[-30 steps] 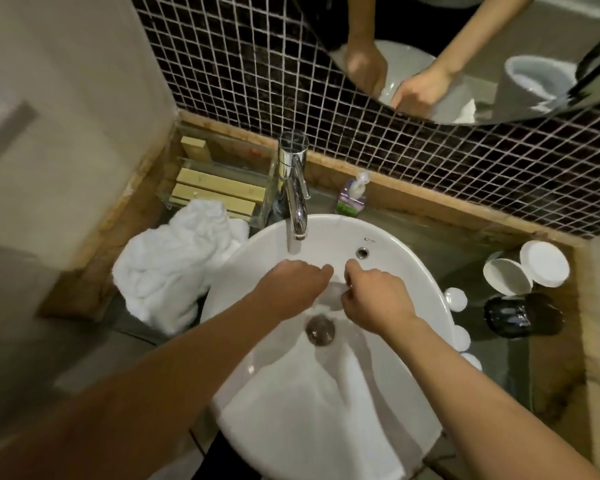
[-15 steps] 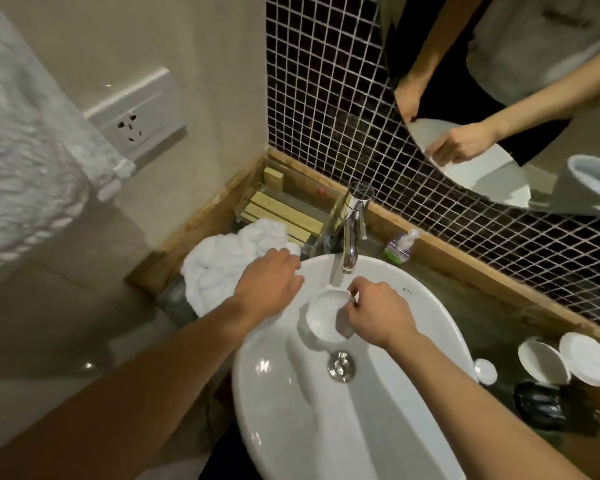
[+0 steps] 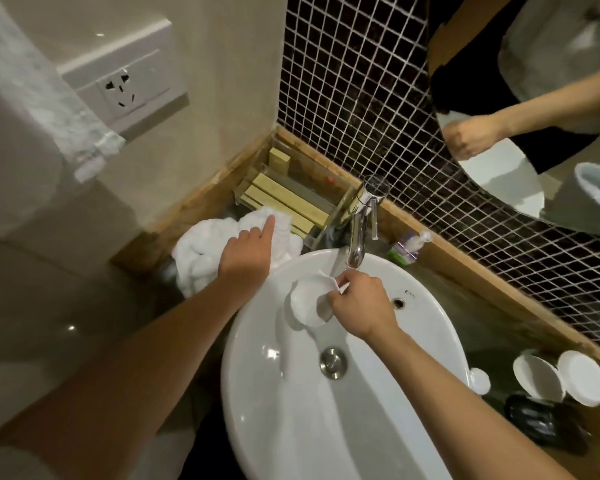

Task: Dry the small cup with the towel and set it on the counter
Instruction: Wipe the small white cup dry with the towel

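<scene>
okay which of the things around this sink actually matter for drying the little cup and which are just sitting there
In the job:
small cup, held by the right hand over the sink
white towel, under the reaching left hand

Just lying about:
faucet
soap bottle
wooden rack
white dishes
wall socket

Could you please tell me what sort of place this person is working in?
Most likely a bathroom vanity: a white round basin with a chrome faucet, a mirror on the mosaic-tiled wall, and a white towel on the counter.
</scene>
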`<action>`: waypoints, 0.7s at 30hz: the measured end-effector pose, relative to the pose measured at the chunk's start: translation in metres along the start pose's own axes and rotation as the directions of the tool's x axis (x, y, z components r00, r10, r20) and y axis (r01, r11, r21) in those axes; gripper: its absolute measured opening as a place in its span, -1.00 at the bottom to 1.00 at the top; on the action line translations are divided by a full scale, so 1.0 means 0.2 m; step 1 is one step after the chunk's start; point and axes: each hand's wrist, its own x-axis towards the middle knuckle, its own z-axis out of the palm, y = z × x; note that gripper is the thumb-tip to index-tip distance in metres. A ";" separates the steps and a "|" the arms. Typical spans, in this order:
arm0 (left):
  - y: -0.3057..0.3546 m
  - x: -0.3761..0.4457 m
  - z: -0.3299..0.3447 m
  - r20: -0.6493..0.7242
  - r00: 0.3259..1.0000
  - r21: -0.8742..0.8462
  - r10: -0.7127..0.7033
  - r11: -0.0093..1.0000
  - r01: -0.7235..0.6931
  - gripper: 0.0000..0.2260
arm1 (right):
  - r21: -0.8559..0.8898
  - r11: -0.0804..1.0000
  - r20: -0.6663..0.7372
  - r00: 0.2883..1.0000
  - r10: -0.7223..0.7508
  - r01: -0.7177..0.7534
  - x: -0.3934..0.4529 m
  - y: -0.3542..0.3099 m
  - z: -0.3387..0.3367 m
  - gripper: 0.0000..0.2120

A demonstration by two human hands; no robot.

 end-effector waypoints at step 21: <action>0.23 -0.36 -0.17 -0.383 0.903 -0.488 0.194 0.787 -0.376 -0.79 | 0.247 0.968 -0.049 0.997 0.053 -0.039 0.00 -0.21 -0.03 -0.91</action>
